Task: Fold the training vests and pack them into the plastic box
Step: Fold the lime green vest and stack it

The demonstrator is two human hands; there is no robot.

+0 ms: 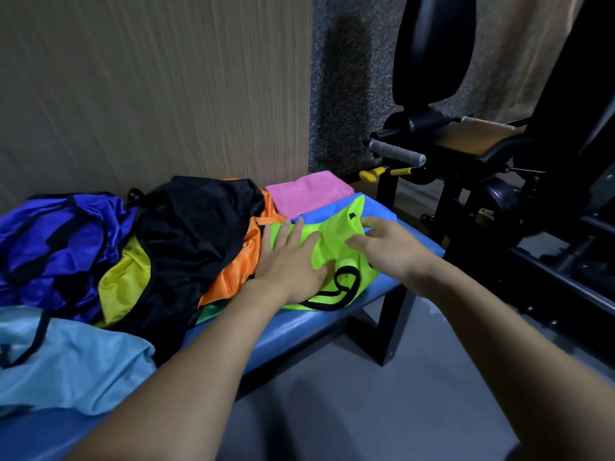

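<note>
Desk (299, 331), blue-padded, running from the lower left toward the right, loaded with loose training vests. Far left: a dark blue vest (56, 241) with black trim, crumpled, and below it, at the near edge, a light blue vest (76, 364) spread flatter. Next over, a yellow vest (124, 277) peeking from under a large black vest (196, 227) heaped across the middle of the pile. Just right of the black one, an orange vest (239, 274), bunched, with a sliver of green cloth showing beneath it. Behind, against the wall, a pink vest (307, 194) lying flat and folded.

Left hand (293, 257) laid palm-down on the left part of the lime green vest (332, 241), fingers (283, 234) straight and spread slightly, pressing the cloth flat, heel of the hand beside the orange heap. Lime green vest lying on the right end of the desk, black-trimmed armhole loop turned toward the near edge, between and under both hands. Right hand (389, 247) resting on the right part of the same vest, fingers relaxed and lightly bent, tips touching the fabric near its far right corner, thumb pointing left toward the other hand; no pinch on the cloth visible.

Farther right, off the desk, a black exercise machine (499, 161) with a grey handle and a yellow lever, standing on grey floor.
</note>
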